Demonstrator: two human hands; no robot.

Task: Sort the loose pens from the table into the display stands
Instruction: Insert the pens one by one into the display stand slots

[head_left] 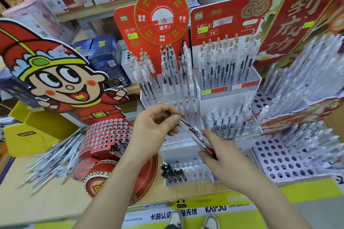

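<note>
My left hand point(154, 128) pinches the upper end of a clear pen point(188, 126) that runs down-right into a small bunch of pens point(204, 145) held in my right hand point(221, 156). Both hands hover over the clear tiered display stand point(232, 96), whose rows hold upright pens. A heap of loose pens point(54, 156) lies on the wooden table point(37, 206) at the left. The front tray of the stand holds several black-capped pens point(173, 173).
A red drum-shaped stand with holes point(106, 135) and a cartoon cutout point(55, 80) sit at the left. A white perforated stand point(283, 158) with pens is at the right. Red signboards point(227, 16) rise behind. Boxes fill the back shelves. My shoes show below the table edge.
</note>
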